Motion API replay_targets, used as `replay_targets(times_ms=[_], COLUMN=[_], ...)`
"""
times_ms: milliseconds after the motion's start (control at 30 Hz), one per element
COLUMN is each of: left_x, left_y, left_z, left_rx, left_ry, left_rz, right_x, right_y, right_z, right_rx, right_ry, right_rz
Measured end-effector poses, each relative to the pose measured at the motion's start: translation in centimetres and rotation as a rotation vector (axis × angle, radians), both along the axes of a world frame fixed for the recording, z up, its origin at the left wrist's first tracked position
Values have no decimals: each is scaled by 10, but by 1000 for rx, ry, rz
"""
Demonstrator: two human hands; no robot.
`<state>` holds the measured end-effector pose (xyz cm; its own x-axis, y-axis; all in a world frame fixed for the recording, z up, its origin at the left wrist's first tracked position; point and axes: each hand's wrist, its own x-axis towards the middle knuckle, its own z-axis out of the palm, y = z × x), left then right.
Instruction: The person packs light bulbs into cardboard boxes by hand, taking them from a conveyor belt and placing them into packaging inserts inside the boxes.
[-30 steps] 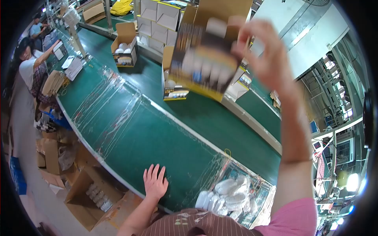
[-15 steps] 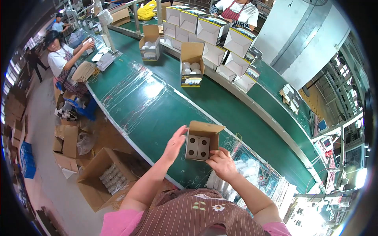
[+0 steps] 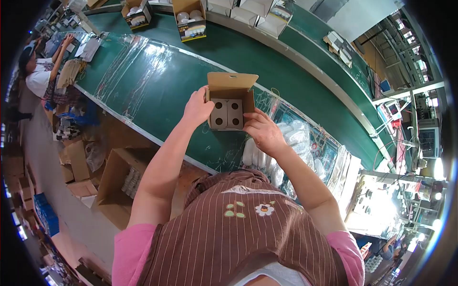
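An open cardboard box (image 3: 234,82) stands on the green table before me, its flap raised at the back. Inside it a pale insert (image 3: 227,115) shows several round dark holes. My left hand (image 3: 198,108) grips the box's left wall, with the thumb at the rim and the other fingers partly hidden behind it. On the opposite side, my right hand (image 3: 265,132) is closed on the right wall near the front corner. Plastic-wrapped white items (image 3: 298,140) lie just right of my right hand.
Two printed boxes (image 3: 193,32) holding white bulbs stand at the back of the green table (image 3: 157,81). More cartons (image 3: 272,23) sit behind a metal rail. A large open carton (image 3: 112,188) is on the floor at left. Another person (image 3: 40,71) works at the far left.
My left hand, open beside the box before, has closed on its left wall. The box's flap stands more upright. My view has tilted down, showing more of the apron.
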<state>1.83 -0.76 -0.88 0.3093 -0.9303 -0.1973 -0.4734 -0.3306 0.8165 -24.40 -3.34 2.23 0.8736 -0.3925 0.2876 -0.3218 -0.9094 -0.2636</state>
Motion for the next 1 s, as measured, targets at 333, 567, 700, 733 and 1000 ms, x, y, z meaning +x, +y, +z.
replay_targets(times_ms=[333,567,700,733,1000], left_x=[8,12,5,7,1], left_y=[32,28,28,27,19], left_z=[4,-21,-11,-15,-5], left_rx=[-56,-138,-93,-115,-30], left_ry=[21,59,94,75,-24], left_rz=[108,150,182,166,128], right_x=[-104,-150,-171,-172,-158], right_y=[-32,-22,-2,-1,-22], right_z=[-5,0,-2,-10,-33], right_rx=[398,617,416,335,207], right_ry=[-229,-93,118,155,505], right_rz=[-811,-994,-898,-806,-715])
